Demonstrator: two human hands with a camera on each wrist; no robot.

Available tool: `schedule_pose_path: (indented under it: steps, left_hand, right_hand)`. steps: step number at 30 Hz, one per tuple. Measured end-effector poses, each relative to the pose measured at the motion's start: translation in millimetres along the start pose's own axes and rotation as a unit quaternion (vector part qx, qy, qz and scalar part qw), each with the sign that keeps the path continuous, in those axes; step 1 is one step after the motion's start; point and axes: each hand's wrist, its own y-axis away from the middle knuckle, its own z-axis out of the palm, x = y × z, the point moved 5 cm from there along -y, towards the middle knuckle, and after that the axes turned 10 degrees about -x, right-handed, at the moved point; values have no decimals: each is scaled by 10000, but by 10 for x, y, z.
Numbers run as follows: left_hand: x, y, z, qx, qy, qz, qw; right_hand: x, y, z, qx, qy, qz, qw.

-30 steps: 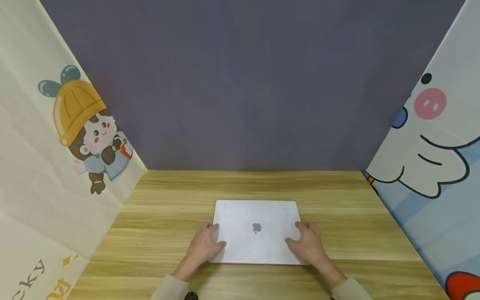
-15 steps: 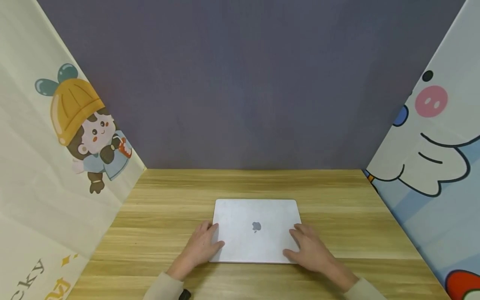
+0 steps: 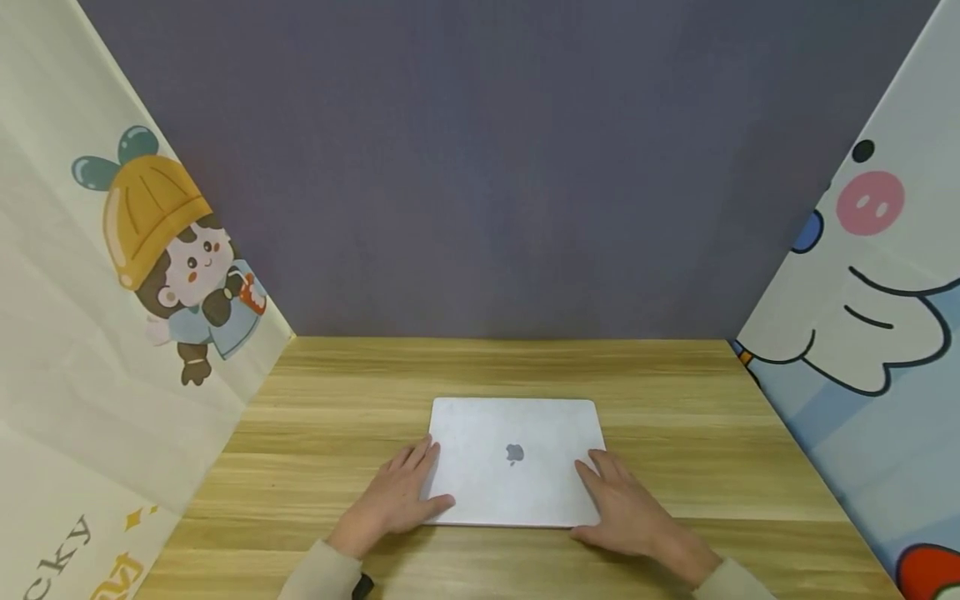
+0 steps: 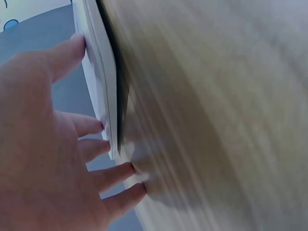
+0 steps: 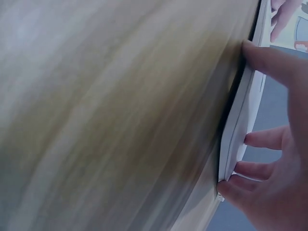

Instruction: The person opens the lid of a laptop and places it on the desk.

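Observation:
A closed silver laptop [image 3: 517, 492] with a dark apple logo lies flat on the wooden table. My left hand [image 3: 401, 492] is at its left side, fingers spread. In the left wrist view, the thumb rests on the lid of the laptop [image 4: 98, 67], two fingers touch its edge and two reach past the corner to the table. My right hand [image 3: 628, 507] is at the right front corner. In the right wrist view its thumb lies at the front edge of the laptop [image 5: 239, 113], while its fingers touch the lid and side edge.
The wooden table [image 3: 510, 367] runs back to a dark grey panel [image 3: 480, 167]. White cartoon-printed sheets stand along the left side [image 3: 67, 333] and right side [image 3: 915, 375]. A dark band [image 3: 363, 586] shows at my left cuff.
My left fingers have spread wider along the laptop's side. The right thumb has moved from the lid to the front edge. The laptop stays in about the same place.

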Motion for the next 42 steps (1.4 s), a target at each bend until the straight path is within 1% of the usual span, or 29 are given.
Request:
schedule_pose_path:
  steps: [3, 7, 12, 16, 26, 31, 38, 42]
  left_hand:
    - [-20, 2, -7, -90, -19, -1, 10000]
    - [-42, 14, -17, -109, 32, 59, 9999]
    - [-72, 28, -31, -62, 54, 224, 9997]
    - [-77, 46, -39, -52, 29, 330, 9994]
    - [-99, 77, -23, -53, 75, 379, 9992]
    - [-104, 81, -32, -52, 174, 466, 9987]
    - [-123, 108, -15, -201, 312, 592, 9976]
    - [-136, 128, -13, -106, 213, 684, 9974]
  right_hand:
    - [10, -9, -4, 44, 297, -60, 9995]
    - [23, -29, -15, -15, 536, -47, 9985]
    - [46, -62, -55, -60, 650, 16, 9979]
    - [46, -76, -81, -41, 662, 26, 9978]
    - [46, -53, -84, 104, 665, -91, 9977]
    - [74, -55, -74, 55, 556, -66, 9984]
    - [75, -67, -110, -90, 491, -30, 9987]
    - [61, -66, -143, -130, 456, -49, 9989]
